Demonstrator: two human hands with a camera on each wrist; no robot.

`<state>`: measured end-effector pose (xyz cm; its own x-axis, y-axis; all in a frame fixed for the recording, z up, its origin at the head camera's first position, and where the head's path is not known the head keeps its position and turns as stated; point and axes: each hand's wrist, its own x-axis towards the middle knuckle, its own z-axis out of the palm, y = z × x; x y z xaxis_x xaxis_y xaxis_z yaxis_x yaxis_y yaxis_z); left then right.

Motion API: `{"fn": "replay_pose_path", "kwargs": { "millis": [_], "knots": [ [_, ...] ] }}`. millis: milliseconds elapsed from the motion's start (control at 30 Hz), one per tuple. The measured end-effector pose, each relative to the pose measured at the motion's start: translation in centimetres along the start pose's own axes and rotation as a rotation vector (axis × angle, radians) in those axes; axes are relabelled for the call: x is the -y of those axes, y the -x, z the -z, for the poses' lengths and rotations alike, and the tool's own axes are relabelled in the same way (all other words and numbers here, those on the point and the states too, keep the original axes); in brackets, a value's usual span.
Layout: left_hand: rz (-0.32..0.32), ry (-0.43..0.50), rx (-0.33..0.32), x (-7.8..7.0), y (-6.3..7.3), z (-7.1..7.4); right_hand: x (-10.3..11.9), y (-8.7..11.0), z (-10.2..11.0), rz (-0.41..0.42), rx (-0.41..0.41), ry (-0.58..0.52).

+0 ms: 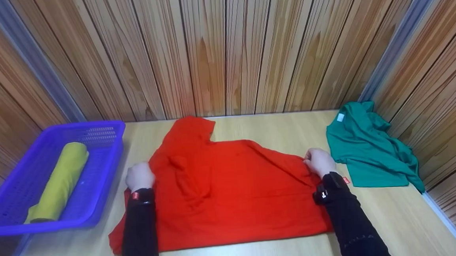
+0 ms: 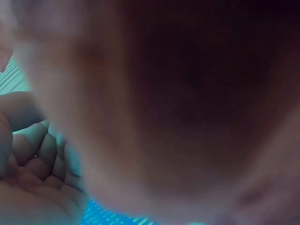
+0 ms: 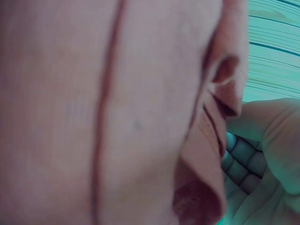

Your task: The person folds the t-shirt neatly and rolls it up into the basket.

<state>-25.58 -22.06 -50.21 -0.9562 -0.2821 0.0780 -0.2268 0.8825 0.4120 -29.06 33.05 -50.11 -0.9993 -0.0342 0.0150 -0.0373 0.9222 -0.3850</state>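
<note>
Forearms [image 1: 139, 232], red garment [image 1: 251, 190], long axis crosswise, flap [image 1: 189, 131] pointing away

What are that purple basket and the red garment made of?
The purple basket looks like smooth, slightly shiny molded plastic, judging by its rounded rim and regular perforations. The red garment seems matte, soft fabric, draping in folds; cotton or synthetic, I can't tell.
</note>
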Motion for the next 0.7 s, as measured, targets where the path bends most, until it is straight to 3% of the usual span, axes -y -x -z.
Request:
{"fn": "replay_pose_path", "kwargs": {
  "millis": [133, 267, 400, 700],
  "knots": [
    [-0.018, 0.018, -0.008, 0.2, -0.1, -0.1, -0.1, 0.0, 0.0, 0.0, 0.01, -0.011],
    [-0.056, 0.091, -0.061, 0.2, 0.0, 0.2, 0.0, 0.1, 0.1, -0.008, 0.024, -0.026],
    [-0.138, 0.146, -0.1, 0.0, 0.3, 0.9, 0.1, 0.1, 0.2, -0.014, 0.031, -0.026],
    [-0.323, 0.157, -0.092, -1.0, 1.7, 2.5, 0.2, -0.1, 0.3, -0.046, 0.082, -0.049]
  ]
}}
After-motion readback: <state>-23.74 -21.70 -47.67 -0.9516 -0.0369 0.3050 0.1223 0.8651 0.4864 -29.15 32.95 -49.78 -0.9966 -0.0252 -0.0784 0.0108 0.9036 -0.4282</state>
